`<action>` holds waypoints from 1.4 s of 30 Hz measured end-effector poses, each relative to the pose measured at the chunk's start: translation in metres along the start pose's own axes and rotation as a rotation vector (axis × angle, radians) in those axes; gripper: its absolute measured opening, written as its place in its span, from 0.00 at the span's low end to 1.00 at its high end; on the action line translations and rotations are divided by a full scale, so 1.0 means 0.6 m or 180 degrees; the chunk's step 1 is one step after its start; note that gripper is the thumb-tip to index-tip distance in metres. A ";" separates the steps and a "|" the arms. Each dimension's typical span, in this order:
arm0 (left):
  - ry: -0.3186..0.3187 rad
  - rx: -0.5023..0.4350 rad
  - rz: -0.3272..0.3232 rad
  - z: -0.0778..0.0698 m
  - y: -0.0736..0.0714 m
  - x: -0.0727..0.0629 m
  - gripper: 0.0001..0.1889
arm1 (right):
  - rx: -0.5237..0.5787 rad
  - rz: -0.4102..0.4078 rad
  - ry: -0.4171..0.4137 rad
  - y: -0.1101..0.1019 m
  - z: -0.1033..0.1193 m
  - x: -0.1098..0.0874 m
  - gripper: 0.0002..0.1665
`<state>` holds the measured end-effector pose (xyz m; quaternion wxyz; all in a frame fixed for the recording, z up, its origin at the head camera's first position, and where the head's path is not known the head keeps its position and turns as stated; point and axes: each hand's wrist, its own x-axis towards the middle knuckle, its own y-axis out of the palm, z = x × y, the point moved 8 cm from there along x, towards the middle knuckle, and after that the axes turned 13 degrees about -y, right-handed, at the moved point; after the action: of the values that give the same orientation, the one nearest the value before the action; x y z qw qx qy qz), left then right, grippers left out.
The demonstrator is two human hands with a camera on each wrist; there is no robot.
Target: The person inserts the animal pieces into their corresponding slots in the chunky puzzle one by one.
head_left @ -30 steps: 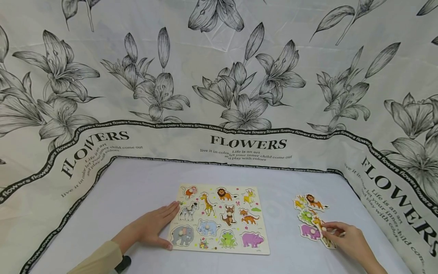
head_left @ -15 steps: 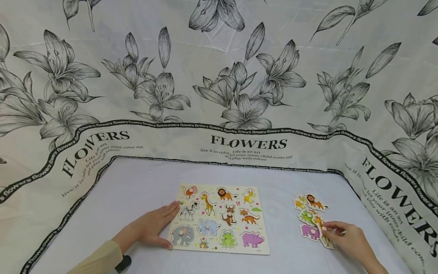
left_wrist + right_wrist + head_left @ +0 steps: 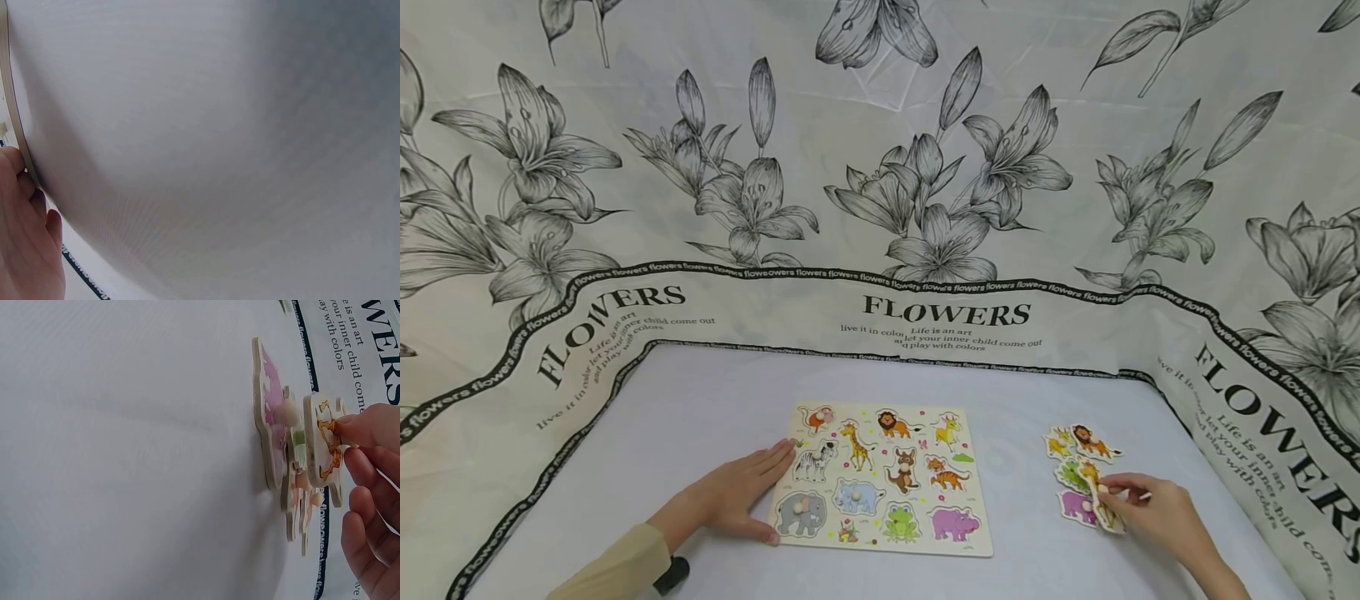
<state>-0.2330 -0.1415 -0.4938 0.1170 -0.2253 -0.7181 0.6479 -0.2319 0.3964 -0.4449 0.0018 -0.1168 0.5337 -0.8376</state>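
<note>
The right hand (image 3: 1153, 506) pinches a giraffe piece (image 3: 320, 442) in its fingers over the hippo piece (image 3: 1077, 507) and frog piece (image 3: 1067, 475), right of the puzzle board (image 3: 921, 502); the left hand (image 3: 730, 497), fingers extended, touches the board's left edge.

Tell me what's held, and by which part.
The right hand pinches the giraffe puzzle piece, apparently by its knob; the left hand touches the puzzle board.
</note>
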 end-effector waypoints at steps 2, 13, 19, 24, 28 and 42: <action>-0.0009 -0.0013 0.0003 0.000 0.000 0.000 0.59 | 0.0020 -0.0078 -0.0061 -0.001 0.011 0.003 0.20; -0.0018 -0.0033 0.0015 -0.001 -0.003 -0.002 0.59 | 0.0169 -0.0255 -0.0367 0.013 0.055 0.031 0.13; -0.0028 -0.0059 0.0022 -0.001 -0.003 -0.002 0.59 | 0.0233 -0.0288 -0.0478 0.029 0.074 0.045 0.11; -0.0038 -0.0078 0.0014 -0.001 -0.006 -0.003 0.59 | 0.0276 -0.0249 -0.0524 0.042 0.095 0.055 0.11; -0.0026 -0.0071 0.0007 -0.001 -0.006 -0.003 0.59 | 0.0335 -0.0231 -0.0537 0.049 0.110 0.064 0.11; -0.0021 -0.0073 0.0002 0.002 -0.003 -0.001 0.59 | 0.0582 -0.0186 -0.0594 0.081 0.151 0.092 0.11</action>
<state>-0.2331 -0.1427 -0.4921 0.1119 -0.2248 -0.7258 0.6404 -0.2737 0.2875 -0.4409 0.0377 -0.2090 0.4490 -0.8679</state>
